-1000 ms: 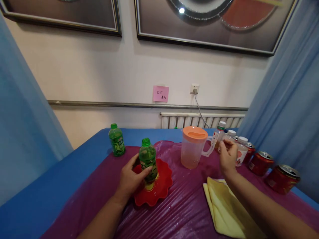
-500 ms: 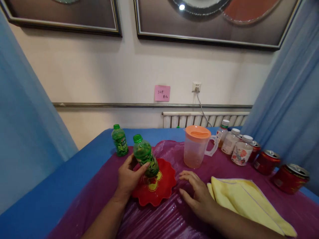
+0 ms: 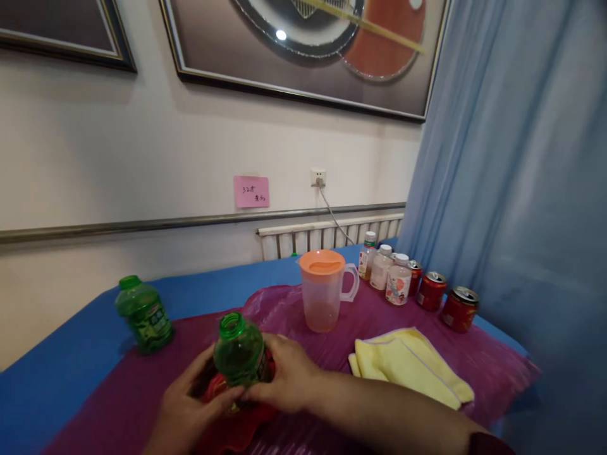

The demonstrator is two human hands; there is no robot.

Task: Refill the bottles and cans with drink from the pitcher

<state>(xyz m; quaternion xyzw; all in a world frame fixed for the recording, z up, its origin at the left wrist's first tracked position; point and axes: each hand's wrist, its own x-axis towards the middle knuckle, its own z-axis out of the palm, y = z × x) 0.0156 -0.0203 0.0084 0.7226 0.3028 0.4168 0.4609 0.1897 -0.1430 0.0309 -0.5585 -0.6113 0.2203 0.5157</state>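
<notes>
Grip: uncapped, translucent green plastic bottle [image 3: 241, 359] is being clasped between left hand [image 3: 186, 397] and right hand [image 3: 290, 371].
Bottle: being held at seven o'clock in view, over scallop-edged red dish [image 3: 253, 422]; any contact below is being hidden by the hands.
Spill risk: any contents are being left exposed and could be lost through uneven squeezing or tipping.

Indoors (exact sort of place unclear), blue curtain [image 3: 512, 189], large framed picture [image 3: 303, 57], white radiator [image 3: 327, 227], wall socket [image 3: 318, 177]
</notes>
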